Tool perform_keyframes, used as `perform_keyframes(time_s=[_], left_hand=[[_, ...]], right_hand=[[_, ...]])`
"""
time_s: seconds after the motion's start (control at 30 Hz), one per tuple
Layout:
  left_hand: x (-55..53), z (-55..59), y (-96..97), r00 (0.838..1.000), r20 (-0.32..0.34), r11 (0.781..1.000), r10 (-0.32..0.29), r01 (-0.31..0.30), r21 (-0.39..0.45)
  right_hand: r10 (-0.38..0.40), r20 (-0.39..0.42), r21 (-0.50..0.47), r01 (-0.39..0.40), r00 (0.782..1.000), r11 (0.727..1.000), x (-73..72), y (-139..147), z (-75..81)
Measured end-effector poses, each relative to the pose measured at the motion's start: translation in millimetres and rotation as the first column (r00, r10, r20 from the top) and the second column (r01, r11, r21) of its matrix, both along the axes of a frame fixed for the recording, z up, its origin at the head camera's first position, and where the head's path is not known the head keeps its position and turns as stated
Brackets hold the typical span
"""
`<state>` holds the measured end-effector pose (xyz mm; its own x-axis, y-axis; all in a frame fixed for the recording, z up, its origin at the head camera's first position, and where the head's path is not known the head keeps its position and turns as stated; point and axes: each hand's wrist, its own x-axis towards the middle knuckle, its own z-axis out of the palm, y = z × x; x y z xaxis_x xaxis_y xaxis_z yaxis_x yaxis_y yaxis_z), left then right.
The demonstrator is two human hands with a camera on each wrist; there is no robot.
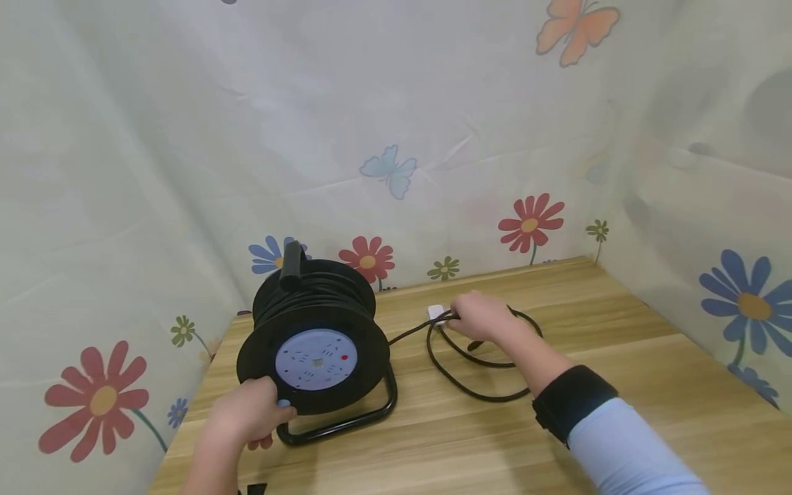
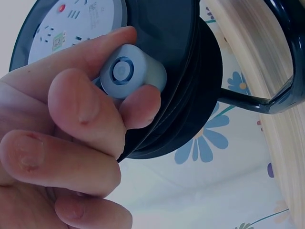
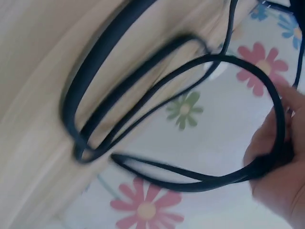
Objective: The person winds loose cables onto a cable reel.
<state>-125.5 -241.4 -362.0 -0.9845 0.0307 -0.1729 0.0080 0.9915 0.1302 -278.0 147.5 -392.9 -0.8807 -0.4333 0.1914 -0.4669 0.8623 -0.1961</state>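
Note:
A black cable reel (image 1: 260,344) with a pale blue socket face (image 1: 317,359) stands on its tube frame at the left of the table. At its lower rim my left hand (image 1: 250,409) holds a small pale blue crank knob (image 2: 126,71), pinched between thumb and fingers in the left wrist view. To the right of the reel, my right hand (image 1: 481,315) grips the black cable (image 1: 479,395). Loose loops of that cable lie around and below the hand, and one stretch runs back to the reel. A white plug (image 1: 436,313) shows just beside the right hand.
The wood-patterned table (image 1: 643,357) meets flower-printed white sheeting (image 1: 309,124) at the back and both sides. A black handle (image 1: 291,266) rises above the reel, and the tube foot (image 1: 337,430) reaches forward near the left hand.

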Motion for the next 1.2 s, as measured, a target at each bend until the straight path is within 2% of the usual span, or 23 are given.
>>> perform_keyframes(time_s=[0.1,0.23,0.37,0.5,0.63,0.77,0.87,0.93,1.0,1.07,1.13,1.2], left_hand=[[1.7,2.3,-0.2,1.000,0.004,1.000,0.012,-0.012,0.014],[1.8,3.2,-0.7,1.000,0.013,0.999,0.017,-0.017,0.027],[1.2,2.6,-2.5,0.999,0.028,0.999,0.019,-0.020,0.030],[2.0,2.3,-2.6,0.999,0.033,0.999,0.022,-0.023,0.034],[3.1,3.3,-0.8,0.999,0.038,0.999,0.019,-0.020,0.034],[2.4,4.1,0.2,0.999,0.048,0.999,0.021,-0.022,0.028],[1.5,4.3,0.2,0.998,0.054,0.999,0.024,-0.025,0.024],[1.3,4.2,-0.1,0.998,0.056,0.999,0.025,-0.026,0.022],[1.3,4.1,-0.3,0.998,0.057,0.999,0.025,-0.026,0.021],[1.5,4.2,-0.4,0.998,0.056,0.999,0.023,-0.024,0.022],[1.7,4.2,-0.5,0.998,0.055,1.000,0.019,-0.021,0.021],[2.0,4.4,-0.5,0.998,0.054,1.000,0.016,-0.017,0.021]], right_hand=[[-0.128,-0.055,0.081,0.132,0.990,0.988,-6.2,27,1.7],[-0.259,-0.105,0.136,0.272,0.960,0.953,-12.3,58,1.9],[-0.311,-0.154,0.160,0.334,0.938,0.929,-12.2,71,3.3],[-0.333,-0.200,0.200,0.371,0.921,0.907,-8.1,70,5.1],[-0.359,-0.166,0.192,0.387,0.918,0.902,-6.1,66,4.4],[-0.370,-0.129,0.102,0.383,0.920,0.918,-8.8,63,1.0],[-0.373,-0.107,-0.040,0.370,0.922,0.928,-12.9,61,-0.6],[-0.366,-0.085,-0.158,0.350,0.927,0.923,-16.2,60,-1.9],[-0.350,-0.048,-0.314,0.319,0.936,0.894,-19.8,60,-3.9],[-0.330,-0.028,-0.436,0.285,0.944,0.854,-22.5,61,-6.3],[-0.305,-0.035,-0.516,0.245,0.952,0.821,-25.4,63,-9.0],[-0.285,-0.049,-0.543,0.214,0.957,0.812,-27.2,67,-10.7]])
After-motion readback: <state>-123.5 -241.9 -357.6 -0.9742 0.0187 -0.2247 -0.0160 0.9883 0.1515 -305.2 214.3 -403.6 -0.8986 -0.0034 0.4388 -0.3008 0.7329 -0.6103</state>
